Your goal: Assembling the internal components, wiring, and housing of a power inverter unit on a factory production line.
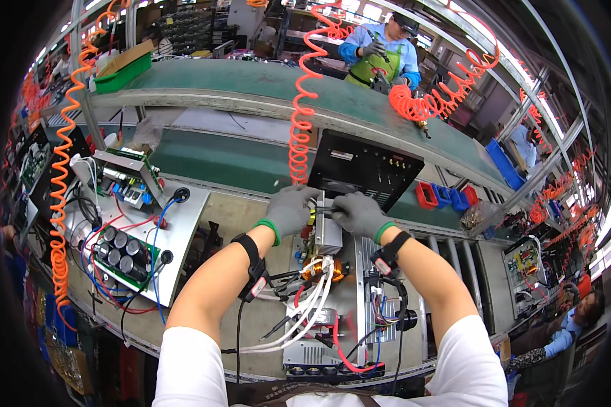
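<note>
Left hand (288,209), right hand (360,214): gloved, fingers curled together on metal block (328,230), 12 o'clock of copper coil (324,268); black panel (366,169) beyond.

A brown cardboard box (124,57) with open flaps sits in a green tray (123,74) at the far left edge of the green conveyor belt (251,85). Small red bins (426,195) and blue bins (451,197) stand in a row at the far right edge of the surface (231,210). No labels, signs or screens can be made out clearly.
</note>
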`<control>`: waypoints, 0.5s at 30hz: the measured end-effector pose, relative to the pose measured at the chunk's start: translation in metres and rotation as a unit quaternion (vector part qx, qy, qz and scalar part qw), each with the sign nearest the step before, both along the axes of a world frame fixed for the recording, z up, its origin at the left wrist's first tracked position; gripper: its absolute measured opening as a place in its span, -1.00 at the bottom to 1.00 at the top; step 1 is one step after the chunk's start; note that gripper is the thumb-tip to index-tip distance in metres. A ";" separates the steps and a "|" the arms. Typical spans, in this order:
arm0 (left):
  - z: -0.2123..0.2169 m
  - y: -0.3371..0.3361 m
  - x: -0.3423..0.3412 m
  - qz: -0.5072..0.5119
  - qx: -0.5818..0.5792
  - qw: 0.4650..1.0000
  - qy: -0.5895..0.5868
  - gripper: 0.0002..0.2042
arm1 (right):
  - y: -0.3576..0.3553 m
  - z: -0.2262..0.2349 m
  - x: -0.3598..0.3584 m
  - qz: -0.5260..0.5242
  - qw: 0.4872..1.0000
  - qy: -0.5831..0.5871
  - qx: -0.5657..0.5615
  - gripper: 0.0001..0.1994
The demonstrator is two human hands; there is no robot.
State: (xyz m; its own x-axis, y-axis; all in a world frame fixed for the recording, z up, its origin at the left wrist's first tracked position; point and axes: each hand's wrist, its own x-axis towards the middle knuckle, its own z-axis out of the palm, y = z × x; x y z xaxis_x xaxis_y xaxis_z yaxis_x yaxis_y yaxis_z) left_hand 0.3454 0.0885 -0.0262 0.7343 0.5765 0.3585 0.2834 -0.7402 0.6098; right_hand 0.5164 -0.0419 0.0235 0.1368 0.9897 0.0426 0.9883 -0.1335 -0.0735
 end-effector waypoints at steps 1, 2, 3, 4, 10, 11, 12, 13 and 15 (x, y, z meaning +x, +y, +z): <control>-0.003 0.001 0.004 -0.028 0.000 1.000 -0.009 -0.62 | -0.005 0.004 0.009 0.001 1.000 -0.002 0.017 -0.75; -0.006 0.001 0.007 -0.056 -0.009 0.998 -0.007 -0.63 | -0.011 0.006 0.019 0.016 0.999 -0.003 0.046 -0.77; -0.008 0.005 0.010 -0.086 -0.077 0.993 -0.008 -0.64 | -0.018 0.005 0.027 0.023 0.990 0.007 0.139 -0.85; -0.009 0.007 0.012 -0.091 -0.130 0.987 0.011 -0.64 | -0.025 0.005 0.039 0.008 0.983 0.032 0.181 -0.87; -0.004 0.015 0.006 -0.122 -0.257 0.959 0.002 -0.63 | -0.033 0.003 0.089 -0.153 0.892 0.266 0.332 -0.82; -0.003 0.013 0.004 -0.122 -0.272 0.955 -0.005 -0.67 | -0.036 0.006 0.091 -0.165 0.879 0.309 0.324 -0.81; -0.002 0.011 0.002 -0.123 -0.275 0.953 -0.013 -0.68 | -0.037 0.010 0.091 -0.201 0.863 0.343 0.313 -0.81; -0.002 0.009 0.001 -0.117 -0.282 0.952 -0.014 -0.68 | -0.043 0.014 0.088 -0.244 0.835 0.409 0.275 -0.79; -0.004 0.008 0.001 -0.107 -0.287 0.952 -0.022 -0.69 | -0.046 0.020 0.079 -0.197 0.815 0.454 0.303 -0.79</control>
State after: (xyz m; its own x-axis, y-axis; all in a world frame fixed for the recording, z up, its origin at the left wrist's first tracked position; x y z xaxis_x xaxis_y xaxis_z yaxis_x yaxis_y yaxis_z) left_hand 0.3462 0.0970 -0.0302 0.8484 0.5257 0.0618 0.1289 -0.3185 0.9391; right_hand 0.5957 -0.0880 0.0440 0.6855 0.6968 0.2111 0.3796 -0.0947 -0.9203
